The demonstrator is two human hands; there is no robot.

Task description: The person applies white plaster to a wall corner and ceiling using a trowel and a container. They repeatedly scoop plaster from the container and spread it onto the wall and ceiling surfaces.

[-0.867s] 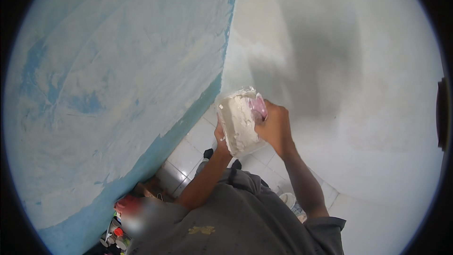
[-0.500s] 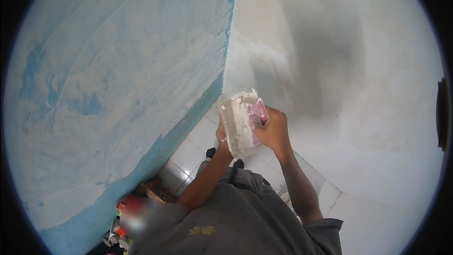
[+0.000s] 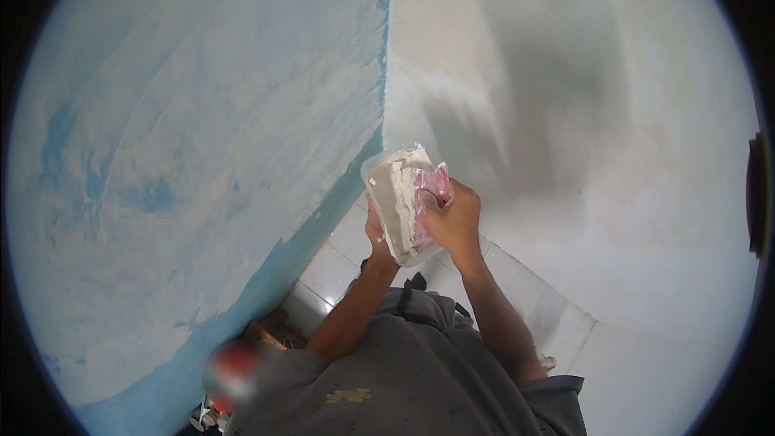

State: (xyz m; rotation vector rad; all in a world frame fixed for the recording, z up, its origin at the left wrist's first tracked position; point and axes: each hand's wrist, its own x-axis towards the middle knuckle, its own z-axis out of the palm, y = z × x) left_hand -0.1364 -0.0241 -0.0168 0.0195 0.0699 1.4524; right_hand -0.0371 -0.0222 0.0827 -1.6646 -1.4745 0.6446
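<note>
The right hand is closed around a flat pink scraper smeared with white, its thumb pressed along the face of the tool and its other fingers mostly hidden behind. The scraper is at the right-hand part of a rectangular, translucent plastic container, its left edge meeting a thick, off-white, creamy paste; how deep it sits cannot be told. The left hand is clamped on the outside of the container's left side, most of its fingers out of sight, keeping the container tilted in front of the body. Paste clings in ragged lumps to the container's far rim, and a small blob sits on its left edge. Nearer the head is the person's dark grey short-sleeved shirt with a yellowish mark on it. Beyond the container, a light-blue wall unevenly coated in whitish smears meets a smooth off-white wall, on which a grey shadow falls. Below lie glossy white floor tiles, with a brown wooden object at the foot of the blue wall.
</note>
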